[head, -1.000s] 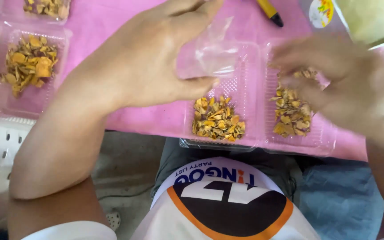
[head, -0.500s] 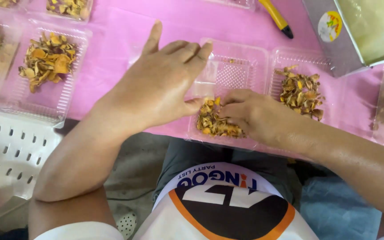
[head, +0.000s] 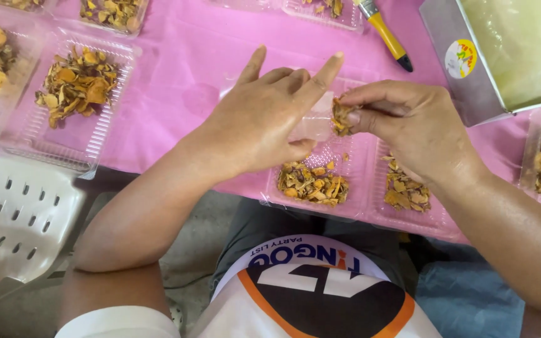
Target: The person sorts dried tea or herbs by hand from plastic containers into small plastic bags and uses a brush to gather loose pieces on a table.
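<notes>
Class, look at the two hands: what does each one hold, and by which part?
The right hand pinches a clump of dried orange-brown flakes at its fingertips. The left hand holds a small clear plastic bag near its top edge.

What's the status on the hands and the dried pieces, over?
Right hand fingers pinch a clump of dried pieces. Left hand holds a small clear bag beside it. Both above the clear tray with more pieces; nothing in the way.

Thin, glossy clear plastic trays (head: pixel 320 181) held dry, rough, crinkled orange-brown flakes (head: pixel 312 183) on a smooth, matt pink cloth (head: pixel 183 75) over the desk, beside a dull metal box (head: pixel 452 75) and a perforated white plastic chair (head: pixel 14 219).
</notes>
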